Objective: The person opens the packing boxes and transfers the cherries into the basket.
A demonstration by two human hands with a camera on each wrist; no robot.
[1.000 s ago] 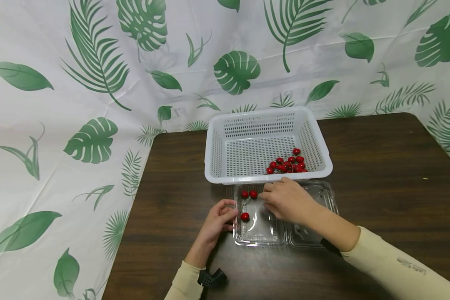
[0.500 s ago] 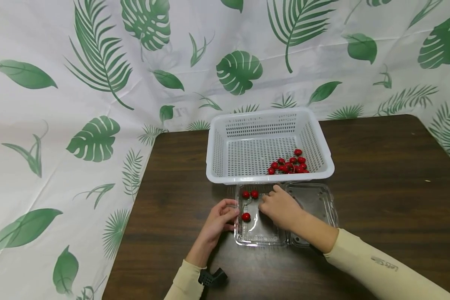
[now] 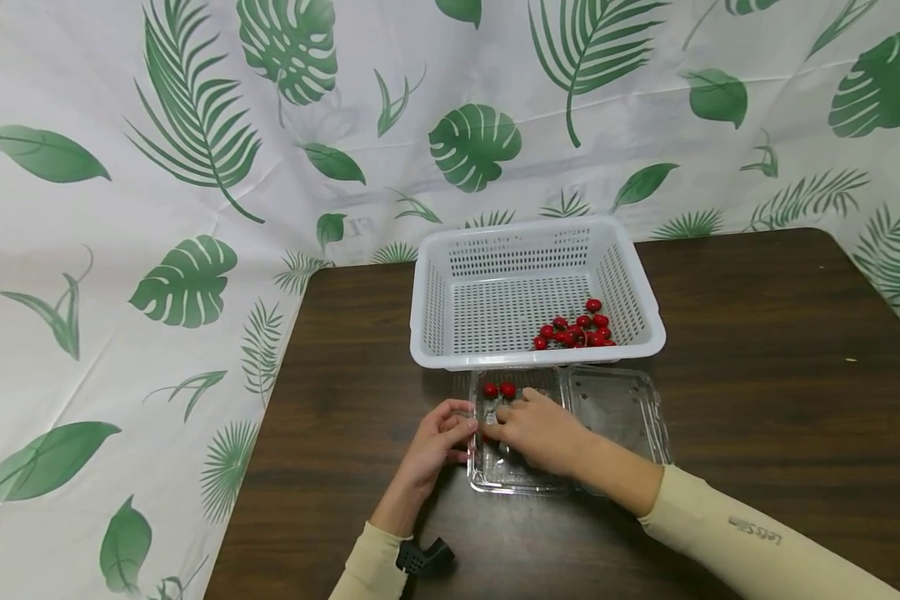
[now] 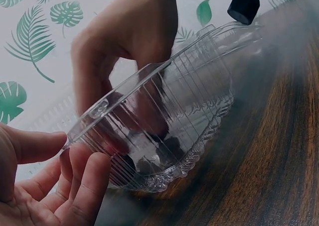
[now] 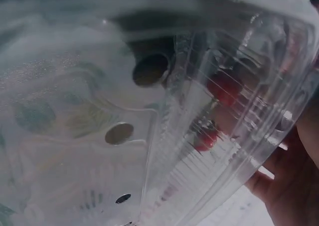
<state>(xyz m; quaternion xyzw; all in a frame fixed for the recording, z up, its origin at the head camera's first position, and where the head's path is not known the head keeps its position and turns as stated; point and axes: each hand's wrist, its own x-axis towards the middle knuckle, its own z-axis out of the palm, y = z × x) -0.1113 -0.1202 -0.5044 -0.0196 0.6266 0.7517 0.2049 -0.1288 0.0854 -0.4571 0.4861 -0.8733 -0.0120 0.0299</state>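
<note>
My left hand (image 3: 433,443) pinches the left rim of a clear plastic clamshell container (image 3: 521,486), thumb on the rim and fingers against the side wall in the left wrist view. Inside the container, my right hand (image 3: 543,433) reaches down with its fingers bent around a red cherry (image 3: 487,437) near the left wall, mostly covered by the fingers. Two more cherries (image 3: 499,390) lie in the back left corner. Through the clear wall, the right wrist view shows a cherry (image 5: 205,139) close to the fingers.
Right behind the container stands a white perforated basket (image 3: 450,360), with several cherries (image 3: 576,335) heaped in its front right corner. The container's lid (image 3: 615,396) lies folded back to the right. A leaf-patterned sheet (image 3: 390,125) hangs behind the dark wooden table (image 3: 757,350).
My right hand has moved left and lower inside the container, now over the front cherry. My left hand keeps its place on the rim.
</note>
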